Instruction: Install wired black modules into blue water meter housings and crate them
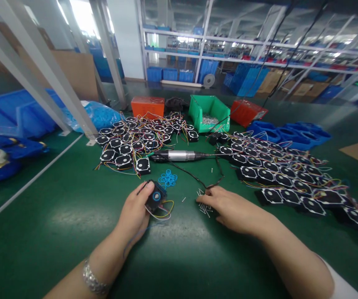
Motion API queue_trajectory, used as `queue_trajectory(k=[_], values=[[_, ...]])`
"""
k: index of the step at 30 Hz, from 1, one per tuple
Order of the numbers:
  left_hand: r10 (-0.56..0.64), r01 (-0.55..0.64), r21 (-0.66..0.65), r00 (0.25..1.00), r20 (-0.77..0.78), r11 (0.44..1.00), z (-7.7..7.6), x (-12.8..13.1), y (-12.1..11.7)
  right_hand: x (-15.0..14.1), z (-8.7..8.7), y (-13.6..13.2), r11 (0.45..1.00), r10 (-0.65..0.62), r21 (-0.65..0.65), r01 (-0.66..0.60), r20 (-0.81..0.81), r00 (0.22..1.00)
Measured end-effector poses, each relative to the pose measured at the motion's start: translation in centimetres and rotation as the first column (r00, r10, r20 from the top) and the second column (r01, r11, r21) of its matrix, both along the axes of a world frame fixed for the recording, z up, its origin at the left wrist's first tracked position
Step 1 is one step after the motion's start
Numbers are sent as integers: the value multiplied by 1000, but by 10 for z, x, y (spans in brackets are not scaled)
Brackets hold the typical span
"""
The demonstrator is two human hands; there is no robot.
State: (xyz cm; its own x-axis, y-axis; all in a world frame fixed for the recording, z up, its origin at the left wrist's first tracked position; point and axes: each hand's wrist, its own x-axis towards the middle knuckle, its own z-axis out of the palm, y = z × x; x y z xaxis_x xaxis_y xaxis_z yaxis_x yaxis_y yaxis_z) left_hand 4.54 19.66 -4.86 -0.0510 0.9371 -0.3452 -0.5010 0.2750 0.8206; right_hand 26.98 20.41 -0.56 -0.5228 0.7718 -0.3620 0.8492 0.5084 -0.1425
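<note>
My left hand [135, 209] is closed around a black boxy motor-like unit [153, 204]. A blue ring sits around the round centre of its upper face, and yellow, white and other thin wires trail from it. On the green table, my right hand [233, 209] reaches down over a small pile of screws [204, 207]. Its fingers are bent together at the pile; whatever is between the fingertips is hidden. Loose blue rings [167, 178] lie just beyond the held unit. A silver and black electric screwdriver [180, 155] lies across the table farther back, its cord running toward my right hand.
Rows of black units with wires cover the back left [125, 149] and the right [275, 176]. Behind stand a green bin [194, 112] of screws, two orange boxes [148, 107] [248, 112] and blue plastic parts [294, 135]. Metal posts rise at left.
</note>
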Motion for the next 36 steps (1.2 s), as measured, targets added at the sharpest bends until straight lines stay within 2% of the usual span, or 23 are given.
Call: queue_trajectory(k=[3,6,9,13,16,22,24,27,31,34,35,36], values=[[59,-55,-85,997,40,995,1,1,-1,-7,-2,-2,998,16,56,-17,19,1000],[55,-53,-133,998,8,990,4,0,-3,-13,-8,-1,992,34,117,-39,41,999],[-38,39,-62,999,17,997,5,-1,-5,-16,-14,-1,982,82,170,-82,11,997],[-192,184,80,974,119,980,6,-2,-3,-18,-21,-3,967,163,201,-154,-27,986],[-260,234,151,948,183,960,8,-4,-4,-21,-23,-4,972,150,187,-144,-15,989],[-292,249,178,915,279,952,9,-4,-8,-31,-23,-1,986,-6,164,-6,75,997],[-260,229,156,941,216,961,8,-1,-9,-33,-25,1,986,-72,151,63,49,996],[-229,215,145,969,89,966,4,3,-10,-32,-30,5,972,-208,82,218,-115,971],[-219,207,140,973,76,968,-1,7,-10,-28,-36,14,934,-341,1,357,-293,893],[-208,198,124,976,68,972,-3,10,-9,-27,-37,19,895,-442,-126,428,-378,813],[-209,200,127,976,64,972,-4,11,-8,-28,-37,20,868,-496,-221,445,-430,754],[-211,202,133,975,61,970,-5,12,-8,-28,-36,19,826,-564,-347,445,-498,659]])
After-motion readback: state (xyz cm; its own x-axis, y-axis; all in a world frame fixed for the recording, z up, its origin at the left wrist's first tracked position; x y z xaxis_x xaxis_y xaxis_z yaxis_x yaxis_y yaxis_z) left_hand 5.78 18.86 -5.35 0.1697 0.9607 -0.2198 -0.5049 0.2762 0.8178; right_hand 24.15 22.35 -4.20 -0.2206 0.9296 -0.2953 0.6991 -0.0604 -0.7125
